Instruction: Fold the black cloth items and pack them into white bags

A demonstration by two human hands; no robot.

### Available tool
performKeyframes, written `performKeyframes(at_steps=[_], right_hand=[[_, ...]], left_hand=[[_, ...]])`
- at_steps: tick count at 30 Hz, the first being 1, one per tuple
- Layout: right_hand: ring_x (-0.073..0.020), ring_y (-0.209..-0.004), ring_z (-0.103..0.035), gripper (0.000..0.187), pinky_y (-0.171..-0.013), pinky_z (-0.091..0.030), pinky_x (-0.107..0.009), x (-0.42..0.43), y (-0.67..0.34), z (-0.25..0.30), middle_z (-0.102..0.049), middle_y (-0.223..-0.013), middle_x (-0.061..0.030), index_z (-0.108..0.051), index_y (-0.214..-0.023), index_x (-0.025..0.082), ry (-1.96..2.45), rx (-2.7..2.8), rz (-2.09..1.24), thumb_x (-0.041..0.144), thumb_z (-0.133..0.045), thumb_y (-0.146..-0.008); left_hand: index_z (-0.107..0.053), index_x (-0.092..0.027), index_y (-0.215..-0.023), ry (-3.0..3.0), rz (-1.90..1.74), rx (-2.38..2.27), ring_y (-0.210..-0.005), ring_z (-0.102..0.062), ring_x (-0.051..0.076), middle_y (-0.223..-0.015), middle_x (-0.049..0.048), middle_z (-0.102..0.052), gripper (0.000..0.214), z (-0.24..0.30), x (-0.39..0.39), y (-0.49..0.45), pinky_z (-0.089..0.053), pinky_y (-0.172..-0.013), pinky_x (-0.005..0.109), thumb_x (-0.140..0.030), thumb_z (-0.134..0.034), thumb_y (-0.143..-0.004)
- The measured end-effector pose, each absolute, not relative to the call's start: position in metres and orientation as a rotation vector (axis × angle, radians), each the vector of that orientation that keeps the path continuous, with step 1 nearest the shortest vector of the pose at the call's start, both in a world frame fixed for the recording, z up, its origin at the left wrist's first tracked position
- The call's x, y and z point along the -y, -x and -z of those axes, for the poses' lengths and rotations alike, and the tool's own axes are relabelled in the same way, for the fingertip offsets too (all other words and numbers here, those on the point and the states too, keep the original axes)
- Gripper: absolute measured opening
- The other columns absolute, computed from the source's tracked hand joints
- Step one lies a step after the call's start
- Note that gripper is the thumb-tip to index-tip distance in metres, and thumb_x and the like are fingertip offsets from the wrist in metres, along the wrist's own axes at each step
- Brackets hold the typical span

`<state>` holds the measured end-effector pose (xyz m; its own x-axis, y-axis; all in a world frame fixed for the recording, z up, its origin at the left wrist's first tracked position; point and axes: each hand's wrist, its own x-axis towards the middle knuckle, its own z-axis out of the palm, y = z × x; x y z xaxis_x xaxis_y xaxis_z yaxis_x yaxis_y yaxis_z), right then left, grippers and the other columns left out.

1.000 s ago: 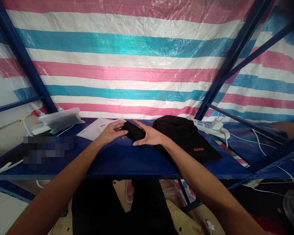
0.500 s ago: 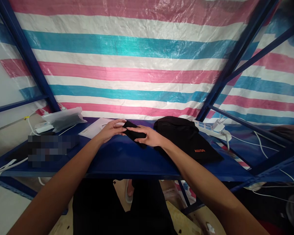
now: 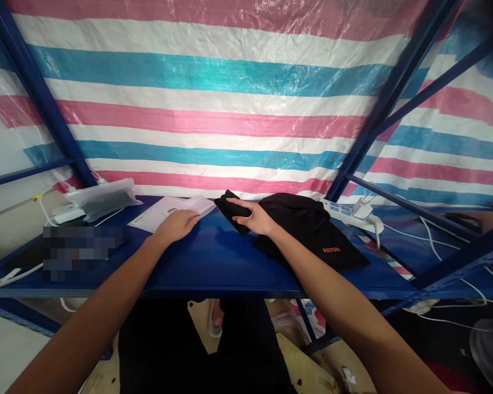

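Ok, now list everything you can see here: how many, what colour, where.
Small bundle: one, black, in the right hand
Packet: one, whitish, on the table, by the left hand
Folded cloth: one, black with orange lettering, table's right
Power strip: one, white, right rear
Bag: one, translucent, left rear
Pixelated patch: one, dark, left; contents unclear
Cables: several, white, both sides
Table: one, blue, centre
Frame posts: several, blue, both sides
Striped sheet: pink, white, blue; behind the table
Trousers: one pair, black, below
Sandal: one visible, pale, on the floor
Left hand: one, bare, at the packet
Right hand: one, bare, around the bundle
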<state>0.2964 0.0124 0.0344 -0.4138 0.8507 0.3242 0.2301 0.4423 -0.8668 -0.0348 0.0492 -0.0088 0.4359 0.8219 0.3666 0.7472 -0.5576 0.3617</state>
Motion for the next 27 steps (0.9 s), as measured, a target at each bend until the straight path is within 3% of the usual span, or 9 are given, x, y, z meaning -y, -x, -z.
performKeyframes(at_steps=[7,10,13,18,22,25,27], right_hand=[[-0.0300,-0.135,-0.070,0.069,-0.108,-0.061,-0.041,-0.016,-0.293,-0.029,-0.063,-0.162,-0.0040,-0.068,-0.155,0.032,0.887,1.902,-0.909,0.024,-0.080,-0.087],[-0.0268,-0.121,-0.076,0.069,-0.100,-0.066,-0.038,-0.015,-0.290,-0.029,-0.064,-0.160,-0.0034,-0.069,-0.153,0.033,0.917,1.885,-0.944,0.023,-0.081,-0.086],[-0.0250,-0.110,-0.078,0.070,-0.094,-0.068,-0.037,-0.013,-0.290,-0.030,-0.067,-0.156,-0.0044,-0.070,-0.153,0.032,0.927,1.881,-0.979,0.023,-0.083,-0.084],[-0.0283,-0.127,-0.073,0.074,-0.105,-0.064,-0.040,-0.013,-0.289,-0.030,-0.063,-0.161,-0.0038,-0.069,-0.154,0.031,0.853,1.828,-1.055,0.027,-0.086,-0.082],[-0.0278,-0.128,-0.073,0.077,-0.107,-0.063,-0.041,-0.010,-0.282,-0.030,-0.067,-0.157,-0.0021,-0.070,-0.151,0.035,0.835,1.663,-1.212,0.028,-0.092,-0.077],[-0.0270,-0.126,-0.074,0.078,-0.104,-0.065,-0.039,-0.003,-0.270,-0.032,-0.071,-0.151,-0.0015,-0.073,-0.148,0.036,0.804,1.582,-1.390,0.025,-0.095,-0.073],[-0.0259,-0.119,-0.076,0.078,-0.095,-0.067,-0.035,0.001,-0.262,-0.032,-0.073,-0.148,-0.0017,-0.075,-0.145,0.036,0.779,1.553,-1.517,0.024,-0.096,-0.071]], left_hand=[[-0.086,-0.025,-0.115,-2.597,-0.680,-1.534,-0.120,-0.073,0.038,-0.130,0.0123,-0.080,0.042,0.007,-0.050,0.031,-0.054,-0.109,0.052,-0.037,-0.050,-0.099],[-0.086,-0.025,-0.119,-2.615,-0.641,-1.544,-0.128,-0.069,0.039,-0.138,0.0118,-0.077,0.043,0.011,-0.051,0.030,-0.052,-0.112,0.054,-0.034,-0.050,-0.097],[-0.084,-0.022,-0.120,-2.651,-0.662,-1.559,-0.130,-0.067,0.041,-0.132,0.0154,-0.078,0.045,0.013,-0.051,0.026,-0.051,-0.113,0.056,-0.035,-0.047,-0.100],[-0.082,-0.018,-0.111,-2.614,-0.889,-1.673,-0.113,-0.073,0.035,-0.133,0.0172,-0.073,0.055,0.006,-0.045,0.018,-0.056,-0.102,0.050,-0.037,-0.031,-0.111],[-0.081,-0.018,-0.105,-2.552,-0.965,-1.845,-0.090,-0.075,0.027,-0.137,0.0144,-0.069,0.050,0.000,-0.037,0.013,-0.060,-0.086,0.044,-0.034,-0.035,-0.111],[-0.078,-0.021,-0.120,-2.587,-0.972,-1.906,-0.089,-0.075,0.028,-0.142,0.0131,-0.065,0.035,-0.002,-0.031,0.007,-0.060,-0.081,0.043,-0.031,-0.048,-0.106],[-0.070,-0.023,-0.140,-2.622,-1.019,-1.875,-0.100,-0.076,0.032,-0.150,0.0131,-0.060,0.043,-0.003,-0.028,0.001,-0.061,-0.083,0.043,-0.026,-0.056,-0.100]])
